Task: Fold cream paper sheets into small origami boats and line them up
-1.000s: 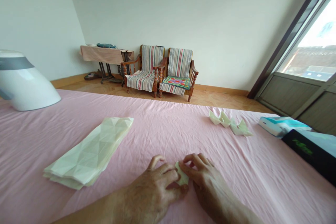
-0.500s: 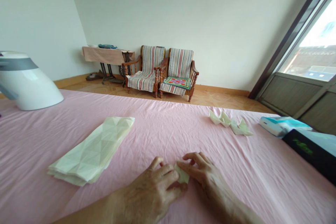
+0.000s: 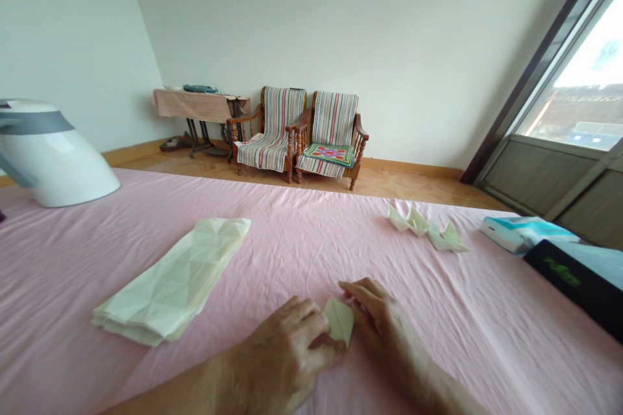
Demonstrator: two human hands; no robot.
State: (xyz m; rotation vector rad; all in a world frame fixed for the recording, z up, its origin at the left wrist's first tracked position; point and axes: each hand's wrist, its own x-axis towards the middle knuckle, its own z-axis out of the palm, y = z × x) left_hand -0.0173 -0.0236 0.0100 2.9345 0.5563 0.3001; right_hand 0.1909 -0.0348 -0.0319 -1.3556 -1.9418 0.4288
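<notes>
A small folded piece of pale green paper (image 3: 339, 320) lies on the pink cloth between my two hands. My left hand (image 3: 292, 343) is closed on its left and near side, thumb along the lower edge and the other fingers curled. My right hand (image 3: 382, 318) rests just right of the paper, its fingers stretched forward and the thumb side close to the paper's right edge; whether it touches is hard to tell. To the left lies a stack of creased pale green paper sheets (image 3: 170, 285). Folded paper boats (image 3: 445, 238) stand farther off at the right.
The pink cloth (image 3: 302, 233) covers the table. A white and grey jug (image 3: 73, 162) stands at the far left. On the right are a tissue pack (image 3: 528, 231) and a black box (image 3: 574, 282). Two wooden armchairs (image 3: 328, 133) stand beyond by the wall.
My right fingers have drawn back off the paper, so more of its face shows. The left fingers have curled in a little and the paper remains in the left hand.
</notes>
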